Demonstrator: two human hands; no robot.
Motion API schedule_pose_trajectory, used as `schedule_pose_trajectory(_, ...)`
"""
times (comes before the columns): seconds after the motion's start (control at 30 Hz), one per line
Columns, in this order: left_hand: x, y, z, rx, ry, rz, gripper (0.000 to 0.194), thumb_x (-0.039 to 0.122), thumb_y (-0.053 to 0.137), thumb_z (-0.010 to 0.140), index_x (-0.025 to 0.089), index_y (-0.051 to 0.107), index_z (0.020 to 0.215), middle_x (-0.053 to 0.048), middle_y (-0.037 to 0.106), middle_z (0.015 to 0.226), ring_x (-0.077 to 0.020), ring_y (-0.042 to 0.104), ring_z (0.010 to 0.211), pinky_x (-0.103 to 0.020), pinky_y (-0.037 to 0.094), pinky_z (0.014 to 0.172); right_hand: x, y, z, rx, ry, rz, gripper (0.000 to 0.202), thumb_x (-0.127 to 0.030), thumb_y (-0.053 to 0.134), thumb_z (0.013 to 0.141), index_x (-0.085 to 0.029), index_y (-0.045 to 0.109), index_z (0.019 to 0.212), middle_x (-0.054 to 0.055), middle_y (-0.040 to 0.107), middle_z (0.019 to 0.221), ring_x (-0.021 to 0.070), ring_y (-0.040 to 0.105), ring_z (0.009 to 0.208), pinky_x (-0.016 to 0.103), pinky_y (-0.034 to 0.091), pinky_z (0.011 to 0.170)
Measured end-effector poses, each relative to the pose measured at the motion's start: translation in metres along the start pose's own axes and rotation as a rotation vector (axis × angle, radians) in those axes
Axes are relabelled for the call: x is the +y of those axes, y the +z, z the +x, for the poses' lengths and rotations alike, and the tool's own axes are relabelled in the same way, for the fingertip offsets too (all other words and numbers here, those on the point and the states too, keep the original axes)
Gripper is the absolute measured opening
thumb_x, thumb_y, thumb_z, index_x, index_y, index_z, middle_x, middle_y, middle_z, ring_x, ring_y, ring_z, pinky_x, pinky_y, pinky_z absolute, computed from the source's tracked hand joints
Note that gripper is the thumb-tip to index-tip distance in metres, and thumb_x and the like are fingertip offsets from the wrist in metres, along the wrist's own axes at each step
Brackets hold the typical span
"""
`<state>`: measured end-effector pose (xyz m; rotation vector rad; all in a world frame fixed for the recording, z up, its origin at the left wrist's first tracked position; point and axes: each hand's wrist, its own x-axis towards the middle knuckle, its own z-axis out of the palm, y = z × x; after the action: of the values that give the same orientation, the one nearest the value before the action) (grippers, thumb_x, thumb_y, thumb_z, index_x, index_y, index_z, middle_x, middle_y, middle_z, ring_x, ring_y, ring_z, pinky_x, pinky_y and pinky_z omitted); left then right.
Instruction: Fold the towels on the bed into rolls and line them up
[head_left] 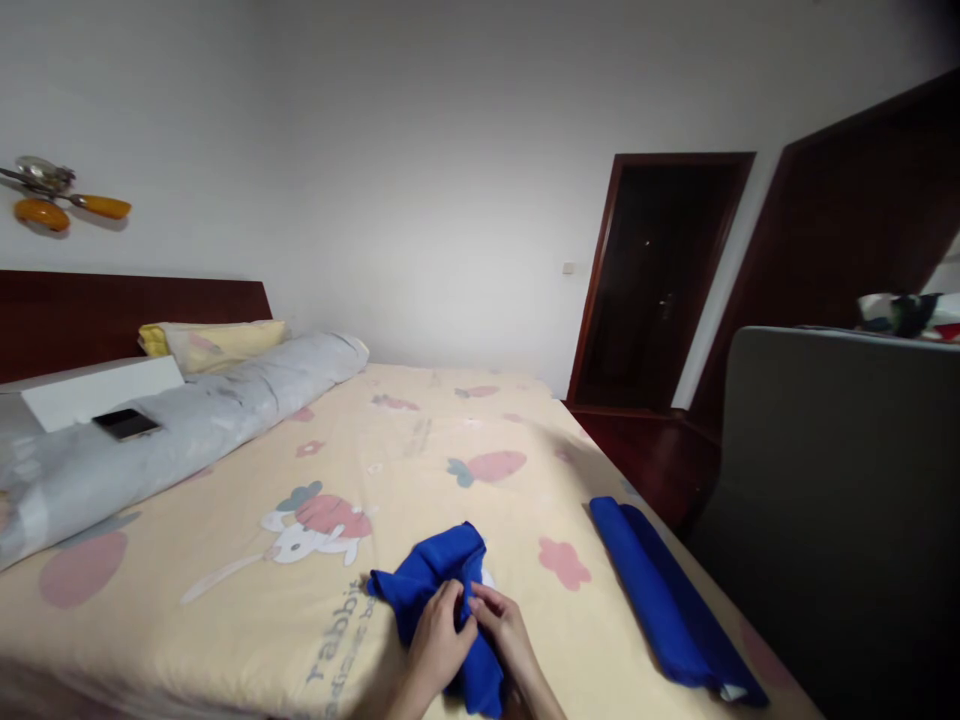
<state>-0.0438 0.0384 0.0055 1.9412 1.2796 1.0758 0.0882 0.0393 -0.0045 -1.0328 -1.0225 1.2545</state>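
Note:
A crumpled blue cloth (431,572) lies near the front edge of the bed, under and between both hands. My left hand (441,637) pinches a fold of it near its middle. Close beside, almost touching, my right hand (501,622) has thumb and fingertips closed on the same cloth. A small white patch shows just behind the right fingers. To the right, along the bed's side edge, rests a long folded blue fabric piece (649,590) with a small white tag at its near end.
The bed (405,450) has a yellow patterned sheet. A rolled grey quilt (225,410) lies at the left with a phone (126,424) and a white box (101,390) by it, pillows (225,343) behind. A dark chair back or panel (840,500) stands at the right.

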Motion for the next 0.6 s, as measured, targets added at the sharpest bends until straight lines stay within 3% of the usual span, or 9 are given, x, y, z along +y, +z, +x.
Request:
schedule_pose_trajectory(0.1,-0.013,0.002,0.004,0.017,-0.045,-0.079,0.018,0.038,0.046,0.083,0.022,0.051,0.075,-0.003,0.060,0.075,-0.0201,0.059,0.075,-0.030,0.046,0.073,0.006,-0.002,0.004,0.035,-0.019,-0.059,0.047,-0.048,0.084,0.048,-0.017,0.074,0.083,-0.001,0.062,0.060,0.0146,0.053,0.059,0.029,0.044,0.065)
schedule_pose_trajectory(0.2,-0.022,0.000,0.013,0.070,-0.116,-0.159,0.022,0.040,0.041,0.085,0.022,0.049,0.076,0.001,0.054,0.065,-0.0178,0.057,0.066,-0.028,0.045,0.066,0.008,-0.003,0.006,-0.081,0.018,-0.093,0.041,-0.041,0.084,0.048,-0.017,0.070,0.079,-0.009,0.046,0.049,0.0067,0.036,0.047,0.023,0.030,0.051)
schedule_pose_trajectory(0.3,-0.027,-0.001,0.022,0.038,-0.108,-0.104,0.029,0.049,0.048,0.082,0.022,0.051,0.072,0.001,0.055,0.064,-0.0183,0.057,0.068,-0.028,0.045,0.067,0.007,-0.002,0.006,-0.202,0.032,-0.104,0.033,-0.032,0.084,0.047,-0.016,0.061,0.065,-0.010,0.042,0.048,0.0047,0.031,0.047,0.021,0.025,0.050)
schedule_pose_trajectory(0.4,-0.028,0.000,0.027,0.009,-0.118,-0.068,0.035,0.052,0.055,0.078,0.021,0.052,0.064,-0.001,0.058,0.063,-0.0191,0.058,0.071,-0.028,0.046,0.070,0.001,0.000,0.004,-0.244,0.043,-0.095,0.038,-0.029,0.084,0.046,-0.017,0.050,0.059,-0.009,0.044,0.053,0.0052,0.035,0.051,0.020,0.027,0.053)
schedule_pose_trajectory(0.53,-0.030,0.001,0.027,0.053,-0.175,-0.097,0.042,0.054,0.044,0.085,0.022,0.050,0.059,-0.002,0.059,0.062,-0.0196,0.059,0.068,-0.029,0.046,0.068,-0.006,-0.001,0.001,-0.306,0.061,-0.095,0.045,-0.039,0.083,0.053,-0.018,0.044,0.061,-0.009,0.041,0.055,0.0053,0.032,0.054,0.020,0.025,0.053)
schedule_pose_trajectory(0.6,-0.034,-0.005,0.028,0.074,-0.222,-0.093,0.041,0.054,0.044,0.085,0.023,0.049,0.058,-0.002,0.059,0.059,-0.0205,0.060,0.064,-0.031,0.047,0.064,-0.009,-0.007,0.002,-0.254,0.058,-0.115,0.047,-0.047,0.078,0.059,-0.020,0.040,0.060,-0.009,0.037,0.054,0.0053,0.029,0.052,0.020,0.024,0.050)
